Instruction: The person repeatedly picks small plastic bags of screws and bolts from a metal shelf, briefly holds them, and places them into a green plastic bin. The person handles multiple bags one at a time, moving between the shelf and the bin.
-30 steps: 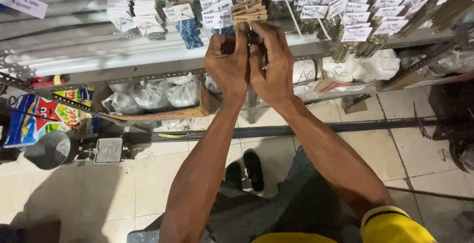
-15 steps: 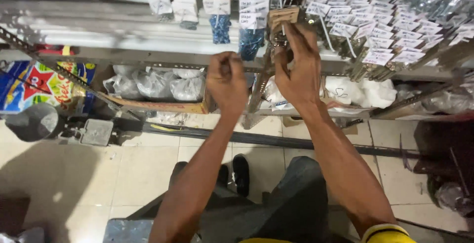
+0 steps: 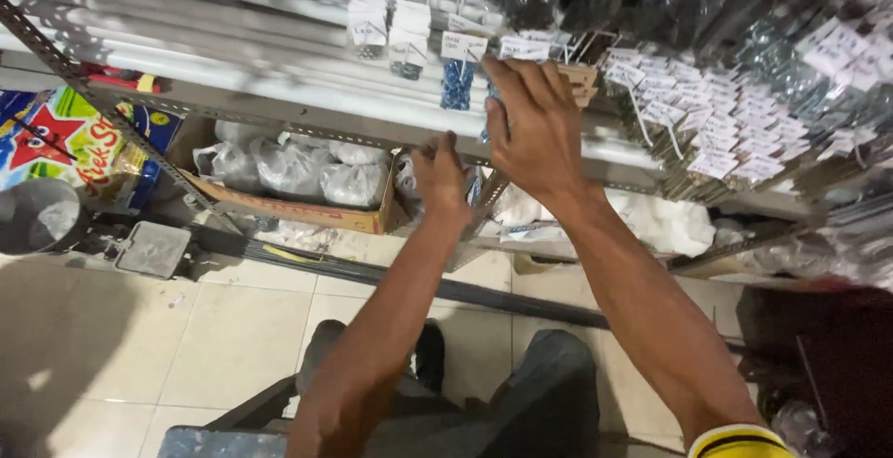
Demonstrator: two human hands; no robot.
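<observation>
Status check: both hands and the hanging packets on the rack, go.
Right hand up on hanging small packets, grip hidden behind fingers. Left hand lower at shelf rail, grip unclear. White tagged packets crowd right side.

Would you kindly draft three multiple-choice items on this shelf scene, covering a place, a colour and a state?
1. Where is the right hand?
A. Up among the hanging tagged packets
B. Down on the floor tiles
C. Inside the cardboard box

2. What colour are the small parts in the packet hanging just left of the right hand?
A. Red
B. Blue
C. Yellow

3. How is the left hand placed?
A. Flat on the floor
B. Wrapped round a bucket
C. Raised at the metal shelf rail, lower than the right hand

Answers:
1 A, its fingers reach between the white-tagged packets on the hooks.
2 B, the bag's contents look blue.
3 C, it sits at the edge of the rail, above the cardboard box of white bags.
</observation>
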